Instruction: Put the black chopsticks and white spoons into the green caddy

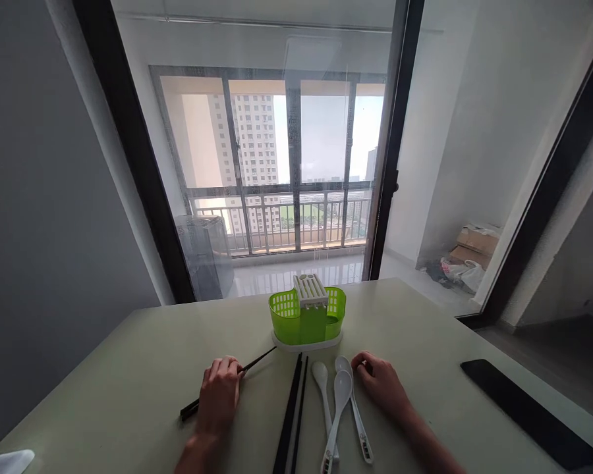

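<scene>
My left hand [220, 388] lies on the table with its fingers closed over black chopsticks [259, 359], whose ends stick out on both sides of it. My right hand [379, 383] rests on the table with its fingers curled in and nothing visible in them, close beside the bowl of a white spoon [358, 415]. Two more white spoons, one on the left [323, 388] and one in the middle [342, 392], lie partly crossed between the hands. Left of these are more black chopsticks [291, 415]. Behind them stands a green utensil basket [307, 322] with a white slotted top [310, 289].
A flat black strip [524, 411] lies on the right of the pale table [168, 349]. A white object [10, 462] shows at the lower left corner. Beyond the table are a dark-framed glass door [388, 164] and a balcony with cardboard [474, 247] and bags.
</scene>
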`<state>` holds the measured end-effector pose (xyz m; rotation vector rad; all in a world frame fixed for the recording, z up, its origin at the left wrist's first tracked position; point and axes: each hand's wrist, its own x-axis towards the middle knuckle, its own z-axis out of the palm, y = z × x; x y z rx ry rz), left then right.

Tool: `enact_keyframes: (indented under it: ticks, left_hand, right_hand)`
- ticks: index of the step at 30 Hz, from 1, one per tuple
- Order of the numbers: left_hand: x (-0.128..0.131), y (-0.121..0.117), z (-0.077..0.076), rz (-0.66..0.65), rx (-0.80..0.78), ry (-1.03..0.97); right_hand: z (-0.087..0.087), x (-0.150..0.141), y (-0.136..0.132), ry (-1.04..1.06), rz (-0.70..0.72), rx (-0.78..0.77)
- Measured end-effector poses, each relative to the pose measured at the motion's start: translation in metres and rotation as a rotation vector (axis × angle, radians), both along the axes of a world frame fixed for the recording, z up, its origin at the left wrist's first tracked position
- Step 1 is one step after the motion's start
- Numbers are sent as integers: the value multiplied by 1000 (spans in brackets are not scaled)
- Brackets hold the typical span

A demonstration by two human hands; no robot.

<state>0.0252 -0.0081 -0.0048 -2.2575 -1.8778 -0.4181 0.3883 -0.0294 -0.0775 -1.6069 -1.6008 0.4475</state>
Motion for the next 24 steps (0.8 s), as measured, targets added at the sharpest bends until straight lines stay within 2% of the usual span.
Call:
enact_keyframes:
  ticks: [2, 4, 8, 10, 12, 14, 17, 19, 21, 24]
  left_hand:
    - [1, -1, 2, -12, 8, -118]
    - [5, -2, 7, -46, 21, -323]
    - [21, -7, 18, -163, -17, -965]
    - [30, -11, 23, -171, -86, -1259]
    - [37, -15, 25, -168, -145, -1433]
    - [41, -18, 24, -170, -180, -1508]
    - [44, -20, 19, -178, -198, -1563]
    - [46, -21, 14, -184, -202, -1567]
    - [49, -21, 10, -202, -220, -1538]
    - [52, -22, 6, -225, -248, -1496]
  right_hand:
    - [0, -1, -1, 4, -2, 3]
    - [0, -1, -1, 8, -2, 9]
    - [5, -3, -3, 25, -12, 40]
    - [16, -8, -3, 61, -38, 116]
    - [36, -18, -3, 92, -34, 228]
    - [64, -34, -4, 90, 69, 306]
    - [111, -68, -7, 96, 344, 304]
    - [138, -92, -9, 101, 468, 274]
    - [158, -112, -9, 78, 549, 255]
    - [177, -132, -7, 1, 585, 253]
